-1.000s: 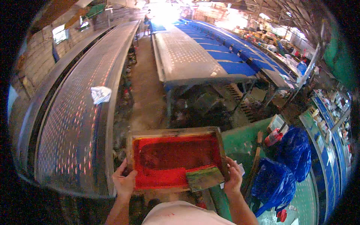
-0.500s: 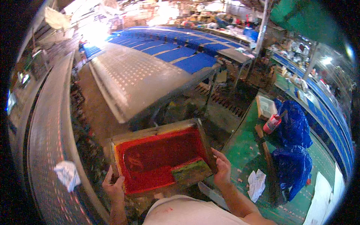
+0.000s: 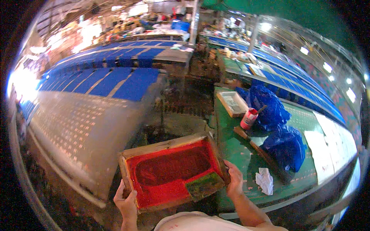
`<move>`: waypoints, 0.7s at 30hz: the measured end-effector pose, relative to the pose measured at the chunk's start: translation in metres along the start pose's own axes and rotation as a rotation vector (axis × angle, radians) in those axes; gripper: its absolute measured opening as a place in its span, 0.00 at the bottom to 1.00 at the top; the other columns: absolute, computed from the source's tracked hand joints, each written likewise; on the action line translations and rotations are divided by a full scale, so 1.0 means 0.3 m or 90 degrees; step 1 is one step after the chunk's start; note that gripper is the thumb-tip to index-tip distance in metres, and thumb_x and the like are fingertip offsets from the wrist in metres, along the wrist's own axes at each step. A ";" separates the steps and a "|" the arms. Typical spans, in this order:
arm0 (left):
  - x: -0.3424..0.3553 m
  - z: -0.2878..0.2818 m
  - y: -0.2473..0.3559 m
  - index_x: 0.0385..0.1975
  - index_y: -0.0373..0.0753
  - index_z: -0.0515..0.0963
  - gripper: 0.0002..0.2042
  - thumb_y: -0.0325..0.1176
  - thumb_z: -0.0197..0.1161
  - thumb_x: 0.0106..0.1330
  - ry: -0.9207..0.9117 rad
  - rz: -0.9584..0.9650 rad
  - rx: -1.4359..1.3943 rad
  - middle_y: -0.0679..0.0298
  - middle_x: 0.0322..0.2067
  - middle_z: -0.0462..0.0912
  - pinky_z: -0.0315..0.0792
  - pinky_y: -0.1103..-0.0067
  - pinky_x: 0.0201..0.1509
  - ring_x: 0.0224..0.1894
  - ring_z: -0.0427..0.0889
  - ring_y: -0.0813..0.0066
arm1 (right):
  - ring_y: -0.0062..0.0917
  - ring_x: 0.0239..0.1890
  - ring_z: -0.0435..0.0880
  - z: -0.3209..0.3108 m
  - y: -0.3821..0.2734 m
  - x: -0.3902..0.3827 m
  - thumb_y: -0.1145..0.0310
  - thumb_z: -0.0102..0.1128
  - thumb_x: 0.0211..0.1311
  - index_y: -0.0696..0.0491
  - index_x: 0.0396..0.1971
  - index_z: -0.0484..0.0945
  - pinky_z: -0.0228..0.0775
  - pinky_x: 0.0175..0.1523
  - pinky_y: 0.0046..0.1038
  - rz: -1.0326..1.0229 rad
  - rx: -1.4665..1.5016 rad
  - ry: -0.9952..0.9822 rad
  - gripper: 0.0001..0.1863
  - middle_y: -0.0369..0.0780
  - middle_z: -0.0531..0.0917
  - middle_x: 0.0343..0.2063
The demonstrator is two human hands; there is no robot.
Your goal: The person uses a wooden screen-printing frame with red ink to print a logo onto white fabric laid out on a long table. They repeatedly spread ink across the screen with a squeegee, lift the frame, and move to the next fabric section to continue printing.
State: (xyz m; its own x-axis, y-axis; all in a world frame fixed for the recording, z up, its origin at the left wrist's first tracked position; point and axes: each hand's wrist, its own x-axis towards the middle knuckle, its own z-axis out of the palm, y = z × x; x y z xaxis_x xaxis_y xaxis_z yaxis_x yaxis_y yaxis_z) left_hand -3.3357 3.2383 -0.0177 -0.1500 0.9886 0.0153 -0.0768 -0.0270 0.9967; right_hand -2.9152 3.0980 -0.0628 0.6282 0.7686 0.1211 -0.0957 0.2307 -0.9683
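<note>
My left hand [image 3: 126, 196] grips the left side of a rectangular wooden screen frame [image 3: 165, 141] whose inside is coated with red ink, with a dark green patch [image 3: 204, 187] at its lower right. My right hand [image 3: 233, 179] grips the frame's right side. To the right, on a green table [image 3: 231, 161], lie a crumpled white cloth [image 3: 264, 181], a long brown wooden-handled tool [image 3: 262, 151], a red-smeared container [image 3: 248, 118] with a stick, a small pale-framed screen [image 3: 232, 103] and two blue plastic bags [image 3: 283, 148].
A long table [image 3: 84, 134] with rows of pale squares and blue panels stands left. More long tables [image 3: 135, 54] and cluttered benches stretch behind, beside a metal post [image 3: 194, 27]. White sheets [image 3: 325, 148] lie at the green table's far right. A dark gap runs between the tables.
The view has swung right, so the left tables have shifted leftward and the green table shows more fully. The frame stays in both hands, now slightly tilted.
</note>
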 end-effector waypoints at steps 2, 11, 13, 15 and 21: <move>0.150 0.057 -0.048 0.74 0.26 0.80 0.34 0.13 0.67 0.63 -0.021 0.042 0.014 0.62 0.57 0.91 0.82 0.79 0.58 0.53 0.89 0.78 | 0.38 0.66 0.88 0.069 -0.023 0.090 0.54 0.64 0.76 0.65 0.72 0.79 0.76 0.75 0.40 -0.001 0.044 0.031 0.35 0.48 0.87 0.66; 0.817 0.316 0.043 0.72 0.30 0.82 0.24 0.26 0.67 0.77 -0.155 -0.014 0.102 0.55 0.65 0.88 0.80 0.67 0.67 0.61 0.87 0.63 | 0.34 0.74 0.80 0.348 0.040 0.590 0.51 0.66 0.73 0.61 0.72 0.83 0.65 0.81 0.38 -0.021 0.021 0.059 0.36 0.44 0.86 0.71; 0.862 0.420 0.167 0.67 0.28 0.84 0.21 0.30 0.67 0.79 -0.160 0.048 0.034 0.56 0.60 0.89 0.79 0.64 0.58 0.54 0.86 0.62 | 0.35 0.77 0.78 0.406 0.044 0.728 0.53 0.65 0.73 0.62 0.70 0.83 0.61 0.83 0.39 -0.049 -0.031 0.040 0.35 0.45 0.84 0.72; 0.994 0.462 0.158 0.74 0.26 0.78 0.27 0.29 0.67 0.78 -0.155 0.004 0.030 0.57 0.63 0.87 0.79 0.65 0.61 0.58 0.85 0.63 | 0.38 0.79 0.75 0.477 0.029 0.869 0.55 0.62 0.74 0.62 0.69 0.84 0.55 0.86 0.39 -0.064 -0.067 0.012 0.33 0.48 0.83 0.73; 1.438 0.676 0.049 0.79 0.24 0.73 0.32 0.27 0.67 0.76 -0.153 -0.013 0.048 0.53 0.70 0.82 0.76 0.64 0.72 0.67 0.83 0.56 | 0.41 0.80 0.74 0.593 0.096 1.325 0.54 0.59 0.76 0.62 0.70 0.84 0.55 0.86 0.41 -0.099 -0.128 0.002 0.32 0.51 0.81 0.75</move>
State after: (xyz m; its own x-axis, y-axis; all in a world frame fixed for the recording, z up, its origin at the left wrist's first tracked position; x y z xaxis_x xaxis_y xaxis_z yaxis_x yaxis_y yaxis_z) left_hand -3.2018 3.6943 0.0196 0.0895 0.9960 0.0040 -0.0027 -0.0037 1.0000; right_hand -2.8056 3.5164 -0.0036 0.6258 0.7314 0.2711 0.1569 0.2225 -0.9622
